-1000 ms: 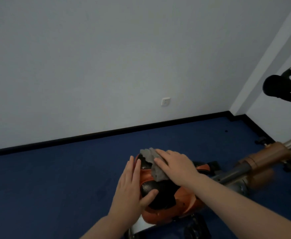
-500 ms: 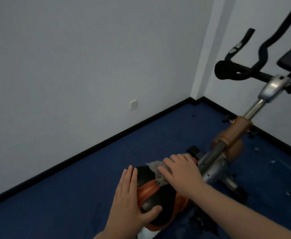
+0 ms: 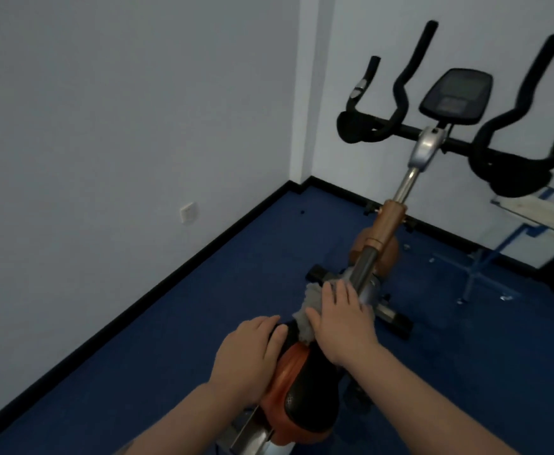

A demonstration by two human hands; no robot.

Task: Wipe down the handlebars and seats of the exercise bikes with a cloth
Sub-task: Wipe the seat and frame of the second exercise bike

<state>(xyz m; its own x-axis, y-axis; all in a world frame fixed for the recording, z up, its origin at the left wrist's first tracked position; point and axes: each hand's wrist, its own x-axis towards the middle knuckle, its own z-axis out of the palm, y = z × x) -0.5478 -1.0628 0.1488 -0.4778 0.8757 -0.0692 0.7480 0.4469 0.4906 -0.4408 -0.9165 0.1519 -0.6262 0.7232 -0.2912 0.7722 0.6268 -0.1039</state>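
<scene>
1. Two bare hands worked at the orange-and-black padded bike seat; the right hand lay flat with fingers spread, pressing a crumpled grey cloth onto the seat's narrow front end.
2. Its partner, the left hand, rested on the seat's left flank with fingers loosely curled over the edge, steadying it and holding nothing else.
3. By my reading, the seat wipe was under way and near its nose; whether the rear of the seat had been covered could not be told.
4. Black curved foam-gripped handlebars stood well ahead, beyond the silver and copper-coloured steering post, with no cloth near them, so they seemed yet to do.
5. Only this one exercise bike showed in view, so any others remained to be done.
6. Open blue carpeted floor lay on the left up to the black skirting; on the right a white-topped bench with a blue frame stood close under the right-hand grips, narrowing the room there.
7. Reaching the bars would probably mean stepping forward along the left side.
</scene>
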